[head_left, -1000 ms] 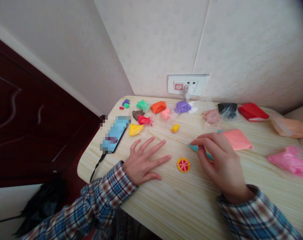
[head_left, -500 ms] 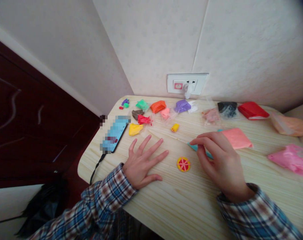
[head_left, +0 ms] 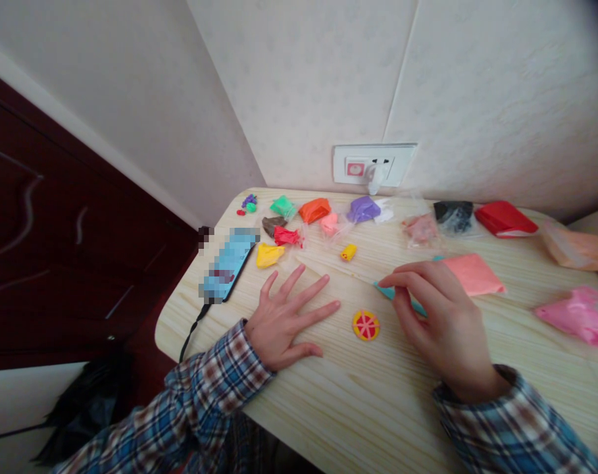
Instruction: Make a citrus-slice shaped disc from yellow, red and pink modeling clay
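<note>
At the left edge of the worktop (head_left: 328, 401) a phone (head_left: 228, 264) lies with its cable hanging over the side, and just beyond it sit small lumps of modelling clay: yellow clay (head_left: 269, 255), red clay (head_left: 285, 236), and further back green, orange and purple pieces near the wall socket (head_left: 372, 164). The left hand (head_left: 283, 322) lies flat on the wood, palm down, fingers spread and pointing toward the far right, holding nothing. Just right of its fingertips, between the two hands, rests the clay disc (head_left: 366, 325), a small yellow round with a red top cut by yellow spokes; it touches neither hand. Right of the disc, the right hand (head_left: 439, 322) is curled with thumb and forefinger pinching the teal tool (head_left: 388, 291), a slim blade-like strip. The tool's long axis runs slantwise, its free tip pointing up and to the left, its other end hidden under the palm. That tip lies just beyond and to the right of the disc, near but apart from it, so the disc sits toward the person and leftward from the blade. The right hand is the nearer to the disc, though the left fingertips are also close. Further right lie a salmon clay packet (head_left: 473, 274), and a pink bag (head_left: 577, 316) well apart.
</note>
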The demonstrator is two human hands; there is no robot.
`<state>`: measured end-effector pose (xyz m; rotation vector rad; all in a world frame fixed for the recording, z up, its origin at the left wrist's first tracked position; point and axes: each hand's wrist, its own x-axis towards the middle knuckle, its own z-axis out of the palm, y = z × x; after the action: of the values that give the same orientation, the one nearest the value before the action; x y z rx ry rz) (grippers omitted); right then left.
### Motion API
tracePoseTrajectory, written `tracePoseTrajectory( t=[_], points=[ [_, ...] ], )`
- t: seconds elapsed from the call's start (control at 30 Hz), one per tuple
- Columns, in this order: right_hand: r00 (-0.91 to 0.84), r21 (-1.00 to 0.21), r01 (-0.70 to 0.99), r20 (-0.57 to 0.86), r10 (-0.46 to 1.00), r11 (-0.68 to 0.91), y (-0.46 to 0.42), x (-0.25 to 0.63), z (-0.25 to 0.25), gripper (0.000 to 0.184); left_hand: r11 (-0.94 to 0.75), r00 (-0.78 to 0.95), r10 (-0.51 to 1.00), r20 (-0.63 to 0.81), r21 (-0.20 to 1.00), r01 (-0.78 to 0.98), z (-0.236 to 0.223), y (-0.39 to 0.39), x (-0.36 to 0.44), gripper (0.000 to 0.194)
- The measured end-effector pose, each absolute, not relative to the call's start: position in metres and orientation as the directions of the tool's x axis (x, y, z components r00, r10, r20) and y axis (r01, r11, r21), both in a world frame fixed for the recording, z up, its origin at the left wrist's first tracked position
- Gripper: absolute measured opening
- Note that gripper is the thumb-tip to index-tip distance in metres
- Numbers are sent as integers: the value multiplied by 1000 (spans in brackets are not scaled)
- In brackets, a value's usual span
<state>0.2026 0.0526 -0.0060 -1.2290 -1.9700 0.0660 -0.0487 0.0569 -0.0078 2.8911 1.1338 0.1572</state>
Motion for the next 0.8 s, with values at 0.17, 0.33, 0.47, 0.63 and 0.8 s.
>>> tracePoseTrajectory(
  t=[0.17, 0.33, 0.47, 0.63, 0.8],
  points=[
    [-202, -431, 740, 590, 782, 516, 53, 204, -5, 13, -718, 711, 696, 97, 76, 692, -9, 57, -47, 66],
    [-111, -428, 782, 620, 777, 453, 54, 213, -2, 14, -713, 708, 702, 77, 82, 697, -8, 56, -46, 67],
    [52, -457, 830, 635, 771, 321, 57, 224, 0, 14, -716, 713, 698, 68, 94, 692, -8, 58, -47, 67],
    [110, -487, 828, 629, 770, 279, 58, 226, -1, 14, -691, 687, 723, 77, 97, 716, -8, 62, -49, 66],
    [89, -498, 816, 608, 789, 292, 56, 225, 1, 13, -720, 718, 694, 64, 101, 687, -9, 61, -48, 69]
  ],
)
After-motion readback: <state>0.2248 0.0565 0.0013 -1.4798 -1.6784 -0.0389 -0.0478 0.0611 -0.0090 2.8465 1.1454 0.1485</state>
